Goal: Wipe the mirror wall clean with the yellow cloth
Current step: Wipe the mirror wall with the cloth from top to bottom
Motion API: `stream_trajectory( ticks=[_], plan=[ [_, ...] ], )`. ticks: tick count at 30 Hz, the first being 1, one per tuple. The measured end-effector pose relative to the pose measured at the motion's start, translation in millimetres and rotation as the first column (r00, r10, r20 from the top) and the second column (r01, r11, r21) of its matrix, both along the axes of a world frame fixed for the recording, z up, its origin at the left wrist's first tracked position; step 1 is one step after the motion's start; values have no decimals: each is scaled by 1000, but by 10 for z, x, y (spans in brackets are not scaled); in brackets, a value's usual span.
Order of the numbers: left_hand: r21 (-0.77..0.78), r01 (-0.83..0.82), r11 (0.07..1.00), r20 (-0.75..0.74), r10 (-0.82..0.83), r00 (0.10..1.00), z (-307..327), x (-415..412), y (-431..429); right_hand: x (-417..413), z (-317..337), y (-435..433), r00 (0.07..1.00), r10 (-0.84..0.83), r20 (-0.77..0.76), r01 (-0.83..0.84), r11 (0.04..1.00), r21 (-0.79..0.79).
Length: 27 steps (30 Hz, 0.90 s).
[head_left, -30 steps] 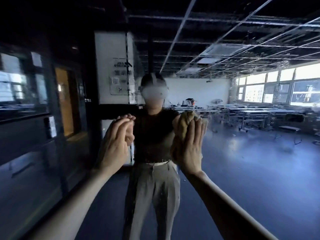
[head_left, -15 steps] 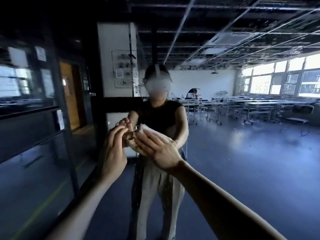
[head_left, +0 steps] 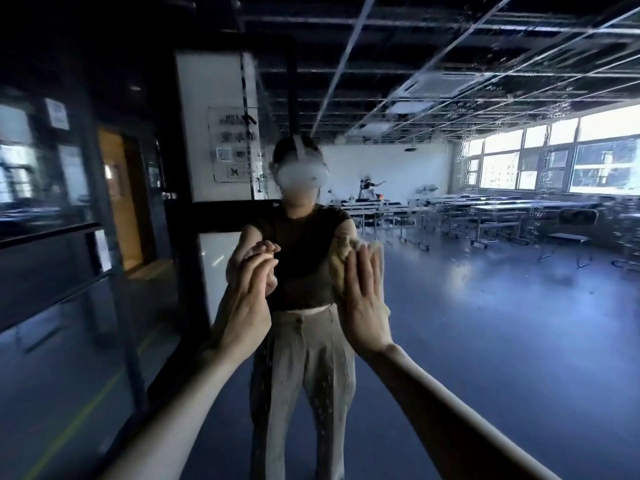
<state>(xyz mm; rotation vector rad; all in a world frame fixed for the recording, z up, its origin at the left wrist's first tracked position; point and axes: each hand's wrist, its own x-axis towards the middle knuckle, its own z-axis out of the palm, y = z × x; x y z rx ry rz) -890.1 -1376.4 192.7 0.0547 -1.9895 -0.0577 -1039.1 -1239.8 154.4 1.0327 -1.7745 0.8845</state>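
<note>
While the wipe is under way, items stand as follows, each placed from the cloth.

1. Cloth [head_left: 341, 268]: yellow, bunched, flat against the mirror [head_left: 485, 306] at chest height. Its edges show left of and below the hand covering it.
2. Right hand [head_left: 363, 299]: directly over the cloth, palm on it, fingers straight and close together. It presses rather than pinches, which likely spreads the pressure and lets the cloth slide over the glass.
3. Left hand [head_left: 246, 306]: left of the cloth, at about the same height. The fingers are nearly straight and held together, their tips meeting their own reflection, and it holds nothing. It probably braces the person against the glass.
4. Droplets [head_left: 540, 188]: well up and right of the cloth, hanging in runs on the glass. That area looks not yet wiped.
5. Streaks [head_left: 322, 386]: below the cloth, pale speckled marks over the reflected trousers. These also look like work left to do.
6. Sign [head_left: 233, 147]: up and left of the cloth, on a white pillar. It carries lines of characters and small pictograms, blurred and apparently reversed, so none can be read.
7. Notice [head_left: 57, 112]: far up and left of the cloth, a small white sheet whose print is too blurred to read.

No brand marks are visible.
</note>
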Motion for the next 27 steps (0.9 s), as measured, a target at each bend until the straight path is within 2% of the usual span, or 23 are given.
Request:
stream_trajectory(
  ticks=[2, 8, 11, 17, 21, 23, 27],
  plan=[
    [-11, -7, 1000, 10, 7, 1000, 2, -14, 16, 104, 13, -116, 994, 58, -90, -54, 997, 49],
    [0, -39, 999, 34, 39, 999, 18, 65, -99, 59, 215, -75, 981, 168, -98, -161, 984, 70],
    [54, -34, 998, 24, 33, 999, 27, 140, -231, 107, 466, -120, 980, 174, -97, -173, 985, 18],
    [44, -77, 996, -5, 78, 997, 72, 482, -515, 370, 1090, -618, 977, 193, -87, -198, 978, -58],
    [106, -109, 988, -51, 115, 992, -18, 775, -816, 730, 1110, -988, 969, 217, -121, -234, 962, -143],
    [132, -108, 985, -62, 117, 991, -109, 910, -947, 859, 922, -1156, 944, 257, -206, -277, 958, -72],
    [181, -149, 972, -3, 152, 988, -330, 1152, -1146, 1064, 129, -1433, 897, 326, -297, -270, 938, 216]
  ],
)
